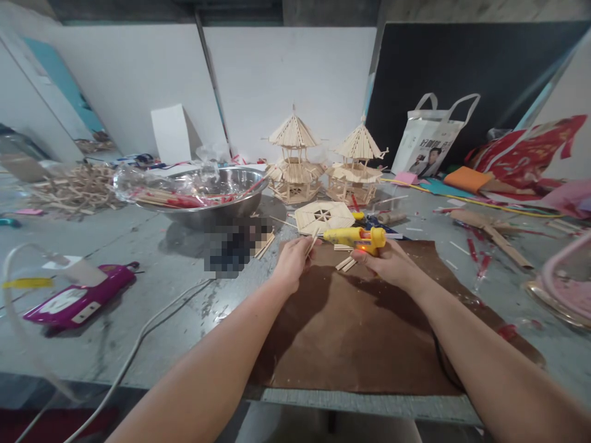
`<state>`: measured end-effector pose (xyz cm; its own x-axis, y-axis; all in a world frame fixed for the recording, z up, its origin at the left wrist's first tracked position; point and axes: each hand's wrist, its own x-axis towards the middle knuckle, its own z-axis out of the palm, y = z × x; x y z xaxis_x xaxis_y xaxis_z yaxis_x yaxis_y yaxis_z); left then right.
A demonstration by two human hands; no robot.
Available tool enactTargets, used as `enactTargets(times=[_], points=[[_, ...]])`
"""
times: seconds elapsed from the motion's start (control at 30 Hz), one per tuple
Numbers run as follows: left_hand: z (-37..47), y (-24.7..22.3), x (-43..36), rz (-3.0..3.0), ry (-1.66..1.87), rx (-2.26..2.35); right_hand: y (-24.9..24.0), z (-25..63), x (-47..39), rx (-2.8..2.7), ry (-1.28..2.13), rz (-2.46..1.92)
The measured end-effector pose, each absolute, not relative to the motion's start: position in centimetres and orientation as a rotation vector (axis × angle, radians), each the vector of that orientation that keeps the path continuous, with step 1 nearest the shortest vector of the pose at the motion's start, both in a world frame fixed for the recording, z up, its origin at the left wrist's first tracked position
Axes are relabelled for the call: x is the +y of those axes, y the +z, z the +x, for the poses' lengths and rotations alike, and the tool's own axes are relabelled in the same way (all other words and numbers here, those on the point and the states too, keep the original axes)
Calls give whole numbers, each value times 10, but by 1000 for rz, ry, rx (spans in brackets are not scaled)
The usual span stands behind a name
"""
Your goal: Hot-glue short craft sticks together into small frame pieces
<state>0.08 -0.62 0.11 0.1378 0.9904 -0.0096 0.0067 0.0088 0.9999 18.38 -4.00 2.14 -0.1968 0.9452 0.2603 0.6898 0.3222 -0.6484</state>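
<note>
My right hand (390,261) is wrapped round a yellow hot glue gun (353,237), its nozzle pointing left and a small orange light glowing on it. Opposite the nozzle, my left hand (295,258) pinches thin wooden sticks (313,241); how many, I cannot tell. The nozzle tip is close to these sticks. Just behind lies a flat hexagonal panel (302,218) of sticks with an opening at its middle. Short loose sticks (346,263) rest on the brown mat (341,332) between my hands.
Two stick pagodas (294,135) (361,141) stand at the back. Left of them is a steel bowl (207,215) with plastic-wrapped sticks. A purple power strip (83,298) and white cable (138,338) lie left. A white bag (431,141) and scraps are on the right.
</note>
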Motion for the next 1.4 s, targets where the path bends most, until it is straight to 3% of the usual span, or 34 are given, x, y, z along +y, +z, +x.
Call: enactTargets(times=[1.4], points=[[2, 2, -7, 1259, 1059, 1100, 15, 195, -30, -1779, 408, -1460]])
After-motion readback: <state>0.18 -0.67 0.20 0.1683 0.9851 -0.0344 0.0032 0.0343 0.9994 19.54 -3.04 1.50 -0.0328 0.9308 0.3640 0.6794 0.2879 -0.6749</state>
